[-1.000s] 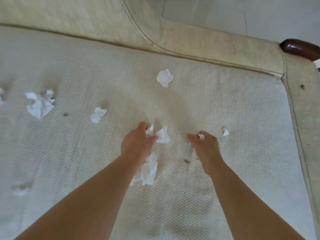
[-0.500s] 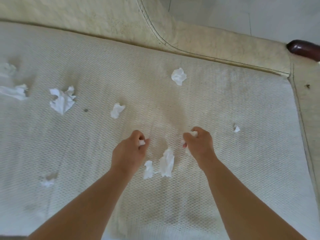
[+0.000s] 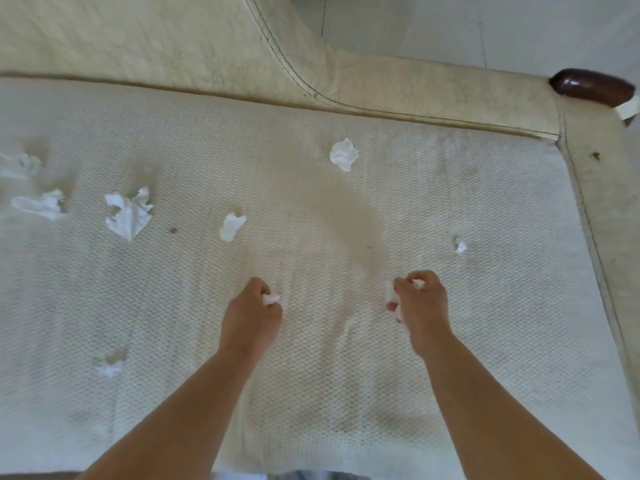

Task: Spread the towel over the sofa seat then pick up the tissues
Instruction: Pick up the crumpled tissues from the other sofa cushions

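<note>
A pale waffle-weave towel (image 3: 311, 393) lies flat over the sofa seat. Several crumpled white tissues are scattered on it: one far centre (image 3: 343, 154), one mid-left (image 3: 231, 226), a larger one further left (image 3: 129, 214), two at the left edge (image 3: 38, 204), a tiny scrap at right (image 3: 460, 245) and a faint one near left (image 3: 110, 366). My left hand (image 3: 250, 315) is closed around a tissue wad that peeks out at the fingers. My right hand (image 3: 420, 306) is closed around tissue too.
The cream sofa backrest (image 3: 138, 39) runs along the far side. The armrest (image 3: 602, 188) borders the right, topped by a dark wooden knob (image 3: 592, 87). Pale floor tiles (image 3: 450, 26) show beyond.
The loose tissues that lay between my hands are gone from the towel, gathered into my closed fists. The view has shifted so more tissues show at the left.
</note>
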`<state>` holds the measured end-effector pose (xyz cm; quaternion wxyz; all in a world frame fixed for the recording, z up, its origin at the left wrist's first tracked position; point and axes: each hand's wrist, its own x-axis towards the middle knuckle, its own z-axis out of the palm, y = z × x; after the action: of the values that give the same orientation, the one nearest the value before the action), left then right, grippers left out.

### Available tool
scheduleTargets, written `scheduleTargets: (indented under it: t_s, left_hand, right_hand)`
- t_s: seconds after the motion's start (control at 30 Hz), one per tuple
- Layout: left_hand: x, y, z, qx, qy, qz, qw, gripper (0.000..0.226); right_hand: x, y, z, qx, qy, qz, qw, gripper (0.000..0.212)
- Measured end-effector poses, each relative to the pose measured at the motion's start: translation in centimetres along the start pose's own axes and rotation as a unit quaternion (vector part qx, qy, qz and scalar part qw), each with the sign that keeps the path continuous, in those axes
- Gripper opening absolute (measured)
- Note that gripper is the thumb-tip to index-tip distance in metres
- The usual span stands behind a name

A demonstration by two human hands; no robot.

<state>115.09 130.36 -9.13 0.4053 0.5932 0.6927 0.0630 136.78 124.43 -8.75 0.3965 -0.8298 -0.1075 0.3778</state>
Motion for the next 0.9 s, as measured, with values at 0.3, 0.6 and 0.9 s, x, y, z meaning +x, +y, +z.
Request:
scheduleTargets:
  t_s: [0.3, 0.6, 0.9]
  left_hand:
    - [-0.4, 5.2, 6.4, 0.042, -0.025, 0.034, 0.998, 0.018]
    - [0.5, 7.7, 10.1, 0.021, -0.004, 0.038, 0.999, 0.019]
    - [1.6, 7.9, 7.9, -0.008, 0.032, 0.022, 0.999, 0.013]
  right_hand:
    - [8.1, -0.8, -8.6, -0.195, 0.112, -0.039, 0.974, 0.019]
    - [12.2, -0.8, -8.2, -0.268, 0.036, -0.089, 0.959, 0.017]
    - [11.3, -4.2, -4.9, -0.094, -0.050, -0.033, 0.994, 0.004]
